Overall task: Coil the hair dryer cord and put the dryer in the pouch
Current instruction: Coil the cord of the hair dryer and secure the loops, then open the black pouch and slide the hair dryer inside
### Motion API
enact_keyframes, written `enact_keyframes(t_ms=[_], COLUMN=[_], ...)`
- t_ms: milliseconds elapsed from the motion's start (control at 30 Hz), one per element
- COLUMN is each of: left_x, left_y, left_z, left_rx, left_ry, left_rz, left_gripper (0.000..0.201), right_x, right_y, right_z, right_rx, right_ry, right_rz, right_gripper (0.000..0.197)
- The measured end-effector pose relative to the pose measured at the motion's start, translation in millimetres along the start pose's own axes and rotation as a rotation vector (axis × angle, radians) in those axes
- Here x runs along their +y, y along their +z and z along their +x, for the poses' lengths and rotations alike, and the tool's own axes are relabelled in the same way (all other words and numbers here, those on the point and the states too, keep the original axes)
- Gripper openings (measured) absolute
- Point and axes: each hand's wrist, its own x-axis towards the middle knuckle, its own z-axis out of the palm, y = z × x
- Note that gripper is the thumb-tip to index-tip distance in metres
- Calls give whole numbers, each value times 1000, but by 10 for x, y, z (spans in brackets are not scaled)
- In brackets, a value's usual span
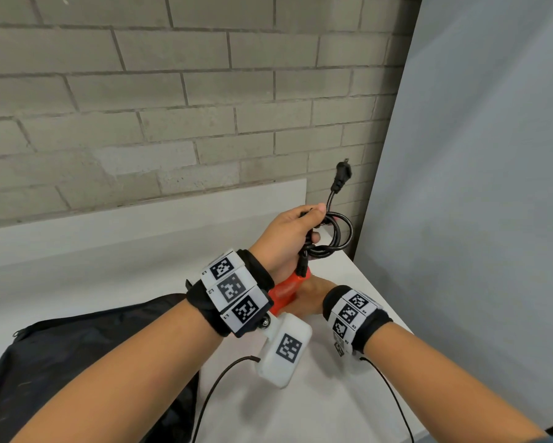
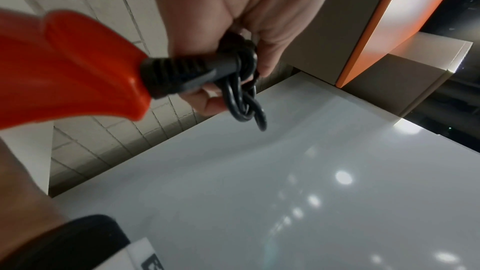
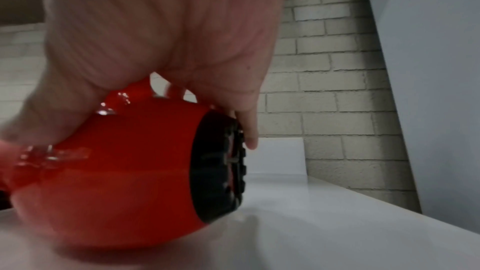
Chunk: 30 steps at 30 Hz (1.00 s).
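The red hair dryer (image 1: 285,294) lies on the white table (image 1: 326,404), mostly hidden under my arms. My right hand (image 1: 313,297) holds its body (image 3: 124,171) from above, fingertips at the black rear grille (image 3: 221,167). My left hand (image 1: 289,238) grips the black cord (image 1: 336,238), coiled in small loops, just above the handle end (image 2: 78,69). The plug (image 1: 341,175) sticks up past my thumb. In the left wrist view the coil (image 2: 244,93) hangs from my curled fingers beside the black strain relief (image 2: 182,73). The black pouch (image 1: 77,356) lies at the lower left.
A grey brick wall (image 1: 173,107) stands behind the table, with a low white ledge (image 1: 141,225) along it. A pale grey panel (image 1: 476,187) closes off the right side. Thin black cables (image 1: 393,401) trail from my wrist cameras over the table's front.
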Motion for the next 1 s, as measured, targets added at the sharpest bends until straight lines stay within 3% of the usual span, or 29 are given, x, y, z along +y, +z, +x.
enact_keyframes(t_ms=[133, 333, 567, 700, 900, 1000], left_x=[-32, -140, -433, -709, -981, -1044], left_y=[-26, -275, -713, -926, -1105, -1196], left_z=[-12, -19, -30, -22, 85, 140], left_rx=[32, 141, 311, 273, 204, 93], left_ry=[2, -28, -207, -317, -397, -425], left_rz=[-40, 12, 280, 497, 789, 924], left_gripper=[22, 18, 19, 14, 28, 32], right_x=[48, 275, 441, 445, 431, 437], right_y=[-160, -328, -314, -203, -51, -9], right_z=[-178, -309, -453, -520, -606, -637], right_rx=[153, 193, 212, 249, 330, 324], right_ry=[89, 201, 254, 286, 203, 172], right_rz=[-127, -225, -203, -337, -405, -407], right_gripper=[90, 83, 91, 87, 80, 77])
